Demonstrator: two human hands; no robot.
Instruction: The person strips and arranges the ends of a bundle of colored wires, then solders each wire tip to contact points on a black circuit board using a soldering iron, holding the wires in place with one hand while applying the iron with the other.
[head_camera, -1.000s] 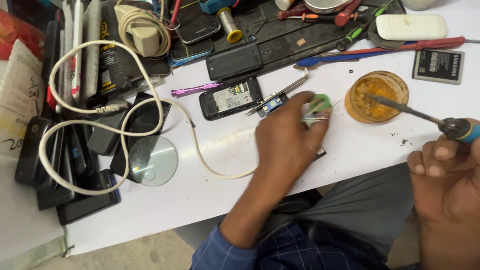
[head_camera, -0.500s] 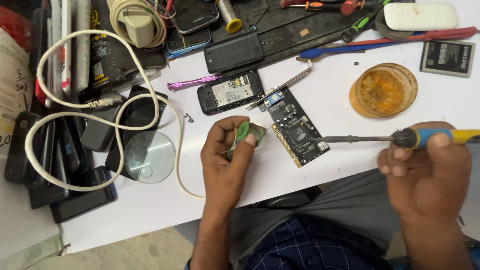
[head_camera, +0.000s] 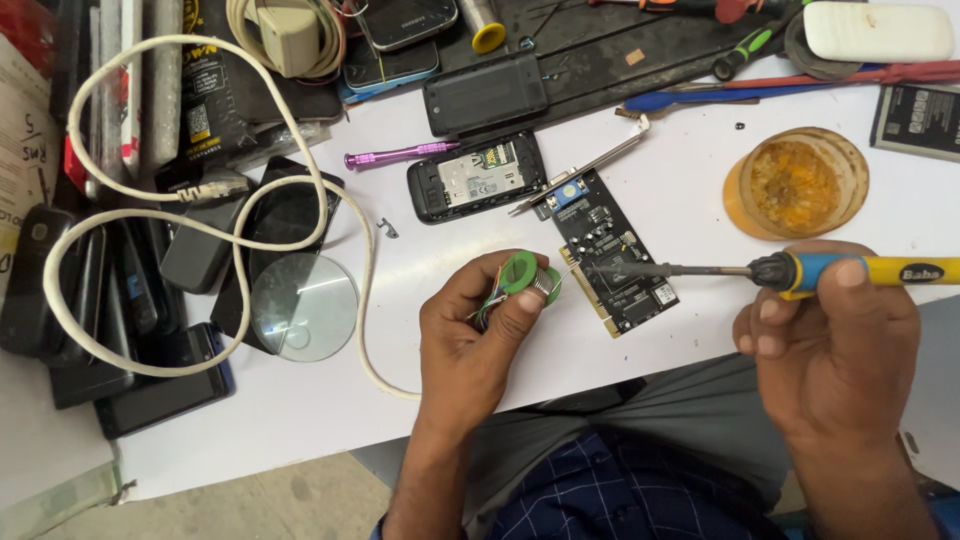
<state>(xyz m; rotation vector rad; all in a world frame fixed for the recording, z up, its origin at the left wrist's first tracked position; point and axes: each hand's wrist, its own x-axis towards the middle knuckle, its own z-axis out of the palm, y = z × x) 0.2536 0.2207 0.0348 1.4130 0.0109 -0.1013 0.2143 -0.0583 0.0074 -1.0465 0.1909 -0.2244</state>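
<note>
My left hand (head_camera: 470, 340) has its grip closed around a small green spool of solder wire (head_camera: 527, 275), held just above the white bench (head_camera: 300, 420), right beside the dark rectangular circuit board with a gold edge connector (head_camera: 612, 265). My right hand (head_camera: 835, 345) grips the yellow-and-blue handled soldering iron (head_camera: 800, 271), fingers wrapped tight, its thin metal tip reaching left over the board. A round amber tin of flux (head_camera: 797, 183) sits just beyond, and an opened black phone (head_camera: 478, 177) lies above the board.

Bare table (head_camera: 440, 250) betw. cable (head_camera: 365, 290) & circuit board (head_camera: 615, 255); phones (head_camera: 475, 175) block behind.
</note>
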